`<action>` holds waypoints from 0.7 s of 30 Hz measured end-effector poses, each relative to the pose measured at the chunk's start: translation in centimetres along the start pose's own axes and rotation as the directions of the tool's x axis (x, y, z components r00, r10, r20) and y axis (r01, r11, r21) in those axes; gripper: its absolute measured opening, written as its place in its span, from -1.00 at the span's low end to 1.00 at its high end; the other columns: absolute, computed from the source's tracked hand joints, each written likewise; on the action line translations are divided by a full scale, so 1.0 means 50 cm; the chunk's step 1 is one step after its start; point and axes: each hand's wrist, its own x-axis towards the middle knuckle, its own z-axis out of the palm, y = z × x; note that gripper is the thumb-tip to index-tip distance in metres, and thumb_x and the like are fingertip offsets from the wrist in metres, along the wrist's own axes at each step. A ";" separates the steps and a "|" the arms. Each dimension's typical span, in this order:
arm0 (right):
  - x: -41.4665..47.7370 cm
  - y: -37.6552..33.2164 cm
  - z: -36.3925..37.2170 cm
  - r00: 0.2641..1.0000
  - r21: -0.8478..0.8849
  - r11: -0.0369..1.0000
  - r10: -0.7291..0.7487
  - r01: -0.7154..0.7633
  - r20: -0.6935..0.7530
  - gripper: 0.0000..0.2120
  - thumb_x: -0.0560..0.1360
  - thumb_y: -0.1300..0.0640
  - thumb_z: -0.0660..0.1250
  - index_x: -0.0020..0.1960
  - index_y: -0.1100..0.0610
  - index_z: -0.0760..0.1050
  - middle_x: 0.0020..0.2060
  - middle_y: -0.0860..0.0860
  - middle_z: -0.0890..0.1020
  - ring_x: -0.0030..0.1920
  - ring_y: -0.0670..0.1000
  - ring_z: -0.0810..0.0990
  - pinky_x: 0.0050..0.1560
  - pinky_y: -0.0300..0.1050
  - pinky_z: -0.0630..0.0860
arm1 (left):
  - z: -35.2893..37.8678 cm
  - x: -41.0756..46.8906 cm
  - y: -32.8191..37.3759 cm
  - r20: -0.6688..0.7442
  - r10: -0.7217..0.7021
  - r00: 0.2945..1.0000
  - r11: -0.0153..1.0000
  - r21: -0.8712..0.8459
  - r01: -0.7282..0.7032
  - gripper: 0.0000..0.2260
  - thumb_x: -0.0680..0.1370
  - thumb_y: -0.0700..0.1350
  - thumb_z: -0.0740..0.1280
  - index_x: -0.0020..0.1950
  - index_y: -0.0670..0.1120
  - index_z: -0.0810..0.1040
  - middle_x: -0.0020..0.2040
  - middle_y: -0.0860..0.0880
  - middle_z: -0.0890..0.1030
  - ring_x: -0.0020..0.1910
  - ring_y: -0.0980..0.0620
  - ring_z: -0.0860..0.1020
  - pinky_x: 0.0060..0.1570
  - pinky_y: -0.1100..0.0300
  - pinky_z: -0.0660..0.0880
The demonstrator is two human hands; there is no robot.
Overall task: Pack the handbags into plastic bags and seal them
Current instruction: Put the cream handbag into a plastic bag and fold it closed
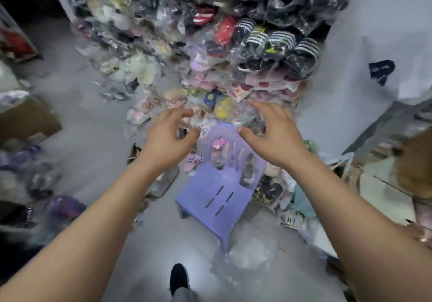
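Both my arms reach forward over a small purple plastic chair (217, 184) on the grey floor. My left hand (168, 135) hangs to the left of the chair's backrest, fingers loosely curled, holding nothing. My right hand (271, 131) hovers just right of the backrest top, fingers spread and relaxed, also holding nothing. Behind the chair rises a tall heap of goods packed in clear plastic bags (210, 51), with striped black-and-white items (280, 42) at the upper right. The frame is blurred, and I cannot pick out a single handbag.
A loose clear plastic sheet (243, 257) lies on the floor by the chair's front leg. My black shoe (178, 278) shows at the bottom. A cardboard box (28, 119) and more bagged goods line the left. A white wall or panel (374, 44) stands at right.
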 end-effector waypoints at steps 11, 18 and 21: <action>0.286 -0.224 0.310 0.986 0.027 0.999 0.036 -0.041 0.165 -0.34 0.57 -0.20 0.35 0.59 -0.07 0.25 0.52 0.02 0.34 0.52 0.15 0.24 0.46 0.10 0.25 | -0.135 0.179 -0.416 -0.022 -0.198 0.980 0.977 0.079 0.200 -0.49 0.47 0.24 0.22 0.34 0.05 0.49 0.35 0.01 0.49 0.38 -0.05 0.38 0.38 0.02 0.31; 0.440 -0.285 0.466 0.960 0.024 1.000 -0.021 0.014 0.281 -0.35 0.54 -0.21 0.36 0.56 -0.04 0.30 0.49 0.04 0.38 0.49 0.19 0.27 0.45 0.08 0.26 | -0.144 0.243 -0.574 -0.035 -0.309 0.950 0.941 0.133 0.311 -0.47 0.43 0.25 0.18 0.34 0.08 0.48 0.35 0.01 0.48 0.37 -0.10 0.39 0.38 -0.04 0.32; 0.522 -0.316 0.529 0.942 0.041 0.998 -0.054 0.043 0.330 -0.35 0.54 -0.18 0.37 0.57 -0.03 0.29 0.50 0.05 0.37 0.50 0.18 0.27 0.45 0.05 0.24 | -0.157 0.278 -0.632 -0.067 -0.366 0.928 0.918 0.138 0.372 -0.45 0.42 0.27 0.17 0.34 0.09 0.47 0.36 0.02 0.47 0.39 -0.09 0.38 0.39 -0.08 0.31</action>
